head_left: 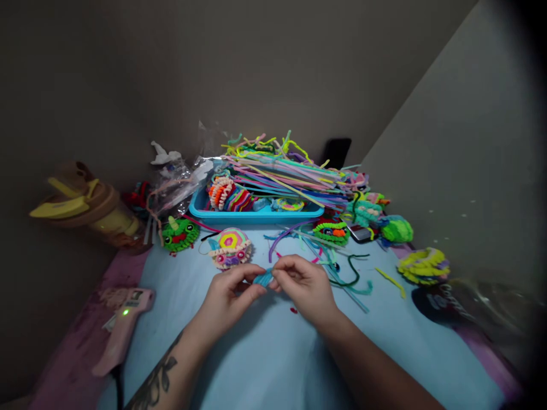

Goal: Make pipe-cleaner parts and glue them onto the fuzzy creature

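Observation:
My left hand (228,293) and my right hand (304,285) meet over the light blue table cover (265,353). Both pinch a small blue pipe-cleaner piece (264,278) between thumbs and fingertips. The piece looks coiled or folded, and most of it is hidden by my fingers. Just beyond my left hand lies a round multicoloured pipe-cleaner figure (231,246). Loose pipe cleaners (342,273) lie right of my right hand.
A blue tray (256,213) at the back holds finished pieces and a heap of long pipe cleaners (282,168). A green figure (180,233) sits back left, other figures (423,265) right. A pink glue gun (122,327) with a lit green lamp lies left.

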`<state>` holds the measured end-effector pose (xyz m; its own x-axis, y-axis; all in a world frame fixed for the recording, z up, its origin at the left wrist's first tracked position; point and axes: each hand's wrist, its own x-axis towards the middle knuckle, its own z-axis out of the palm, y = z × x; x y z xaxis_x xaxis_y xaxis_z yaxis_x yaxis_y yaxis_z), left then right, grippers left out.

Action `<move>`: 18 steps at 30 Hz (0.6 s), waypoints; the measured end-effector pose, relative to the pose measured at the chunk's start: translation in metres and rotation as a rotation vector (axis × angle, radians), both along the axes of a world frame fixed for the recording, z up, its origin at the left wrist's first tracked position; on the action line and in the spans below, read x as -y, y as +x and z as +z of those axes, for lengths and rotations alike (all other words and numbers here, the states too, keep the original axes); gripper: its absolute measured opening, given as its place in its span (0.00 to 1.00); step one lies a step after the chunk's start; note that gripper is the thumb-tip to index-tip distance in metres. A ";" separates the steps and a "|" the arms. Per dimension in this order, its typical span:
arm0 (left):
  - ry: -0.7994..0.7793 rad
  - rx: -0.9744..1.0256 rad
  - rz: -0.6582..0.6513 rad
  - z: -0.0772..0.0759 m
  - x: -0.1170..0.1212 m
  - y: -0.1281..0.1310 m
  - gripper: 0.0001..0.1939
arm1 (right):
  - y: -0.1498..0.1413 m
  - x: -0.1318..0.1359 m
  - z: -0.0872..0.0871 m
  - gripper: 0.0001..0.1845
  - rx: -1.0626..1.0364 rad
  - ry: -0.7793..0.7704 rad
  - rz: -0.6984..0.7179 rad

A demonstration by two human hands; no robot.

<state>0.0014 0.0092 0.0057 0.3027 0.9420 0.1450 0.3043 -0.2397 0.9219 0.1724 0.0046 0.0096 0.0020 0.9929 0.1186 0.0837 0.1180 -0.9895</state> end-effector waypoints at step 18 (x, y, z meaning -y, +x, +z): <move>0.010 0.028 0.033 0.001 0.000 0.004 0.12 | 0.000 -0.002 -0.001 0.03 -0.033 -0.024 -0.002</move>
<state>0.0051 0.0094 0.0065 0.2673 0.9498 0.1628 0.2864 -0.2396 0.9277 0.1725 0.0062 0.0090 0.0075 0.9955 0.0945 0.0507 0.0940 -0.9943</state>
